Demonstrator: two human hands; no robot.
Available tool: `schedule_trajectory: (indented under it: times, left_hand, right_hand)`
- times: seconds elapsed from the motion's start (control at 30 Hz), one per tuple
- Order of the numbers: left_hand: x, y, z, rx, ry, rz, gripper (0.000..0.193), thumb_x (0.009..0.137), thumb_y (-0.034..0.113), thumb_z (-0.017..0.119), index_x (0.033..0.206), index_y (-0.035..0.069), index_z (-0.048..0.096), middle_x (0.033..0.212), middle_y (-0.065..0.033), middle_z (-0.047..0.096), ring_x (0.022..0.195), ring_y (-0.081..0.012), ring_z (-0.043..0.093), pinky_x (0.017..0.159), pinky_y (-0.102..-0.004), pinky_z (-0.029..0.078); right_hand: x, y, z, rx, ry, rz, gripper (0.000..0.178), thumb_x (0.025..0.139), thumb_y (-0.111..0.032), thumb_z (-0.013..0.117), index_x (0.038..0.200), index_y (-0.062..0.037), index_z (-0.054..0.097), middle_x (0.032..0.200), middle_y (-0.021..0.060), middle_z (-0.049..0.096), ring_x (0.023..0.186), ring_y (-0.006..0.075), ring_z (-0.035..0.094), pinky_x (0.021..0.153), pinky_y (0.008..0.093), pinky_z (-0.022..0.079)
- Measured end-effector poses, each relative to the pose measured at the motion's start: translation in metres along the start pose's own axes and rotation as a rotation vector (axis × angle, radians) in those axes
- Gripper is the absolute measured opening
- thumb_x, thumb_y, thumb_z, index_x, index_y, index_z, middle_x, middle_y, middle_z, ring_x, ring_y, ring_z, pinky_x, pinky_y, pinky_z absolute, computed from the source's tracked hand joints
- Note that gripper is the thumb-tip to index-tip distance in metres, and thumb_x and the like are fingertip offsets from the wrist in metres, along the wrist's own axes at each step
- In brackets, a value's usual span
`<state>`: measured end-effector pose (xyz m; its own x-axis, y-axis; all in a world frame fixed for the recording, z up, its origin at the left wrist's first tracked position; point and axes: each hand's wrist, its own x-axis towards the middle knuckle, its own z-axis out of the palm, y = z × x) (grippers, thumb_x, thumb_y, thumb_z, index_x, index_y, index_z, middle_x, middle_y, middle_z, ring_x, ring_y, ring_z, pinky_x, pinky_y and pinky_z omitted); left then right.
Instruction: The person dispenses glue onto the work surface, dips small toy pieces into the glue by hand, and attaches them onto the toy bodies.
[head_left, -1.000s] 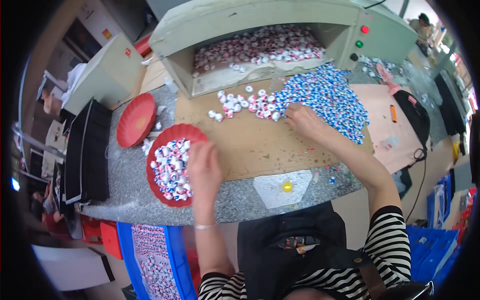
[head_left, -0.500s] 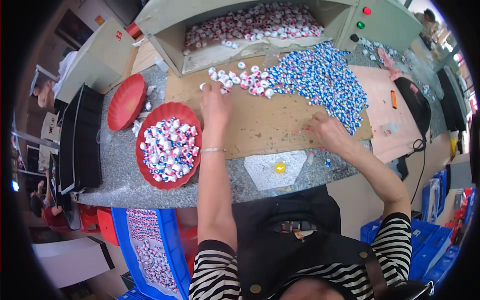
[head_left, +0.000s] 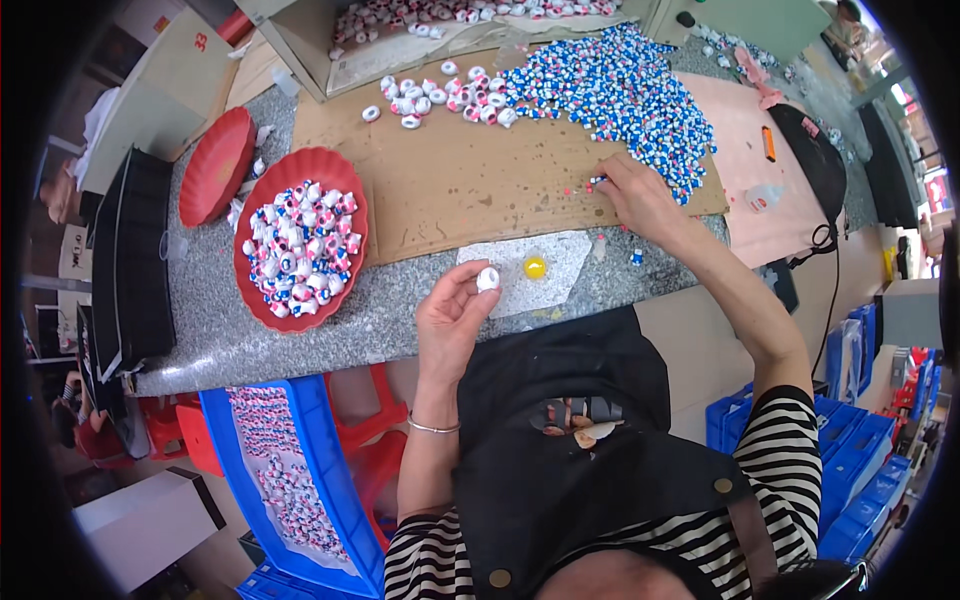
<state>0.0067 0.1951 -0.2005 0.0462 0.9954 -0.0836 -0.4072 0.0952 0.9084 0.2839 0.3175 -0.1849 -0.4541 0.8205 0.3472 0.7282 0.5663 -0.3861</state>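
In my left hand (head_left: pixel 452 318), thumb and fingers pinch a small white rounded piece with a dark-rimmed opening (head_left: pixel 488 279), just over the front edge of the counter. My right hand (head_left: pixel 640 200) is closed at the near side of the pile of tiny blue-and-white pieces (head_left: pixel 620 90). A tiny blue-and-white piece (head_left: pixel 598 181) shows at its fingertips. Between the hands lies a pale speckled sheet (head_left: pixel 505 285) with a round yellow blob (head_left: pixel 535 267) on it. Loose white-and-pink hollow pieces (head_left: pixel 410 105) lie at the far side of the cardboard (head_left: pixel 440 190).
A red scalloped bowl (head_left: pixel 357 222) of white, pink and blue pieces stands at left, another red bowl (head_left: pixel 215 165) behind it. A grey box-like cabinet (head_left: pixel 300 45) rises at the back. Below the counter is a blue crate (head_left: pixel 225 440). An orange cutter (head_left: pixel 768 143) lies right.
My left hand has come back from the loose white pieces to the counter's front edge, bringing one along. My right hand stays beside the blue-and-white pile. The whole view has shifted slightly.
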Motion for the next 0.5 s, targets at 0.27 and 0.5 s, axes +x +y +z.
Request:
schedule_trajectory:
  times: [0.27,0.5]
  left_hand:
    - [-0.008,0.008,-0.006,0.065,0.001,0.023,0.034,0.083,-0.012,0.063,0.116,-0.004,0.057,0.104,-0.0032,0.057,0.094,-0.0096,0.060,0.082,-0.0210,0.049]
    - [-0.011,0.008,-0.009,0.206,0.069,0.178,0.032,0.080,-0.011,0.066,0.110,-0.005,0.060,0.105,-0.0064,0.057,0.090,-0.0106,0.060,0.079,-0.0223,0.053]
  right_hand:
    - [-0.013,-0.091,-0.008,0.109,-0.353,-0.314,0.013,0.079,-0.002,0.061,0.091,0.0009,0.057,0.084,0.0150,0.055,0.081,0.0334,0.060,0.070,0.0411,0.049]
    - [0.003,-0.100,0.011,-0.119,-0.443,-0.453,0.009,0.075,-0.005,0.054,0.081,0.0008,0.052,0.084,0.0146,0.054,0.082,0.0319,0.060,0.072,0.0402,0.050]
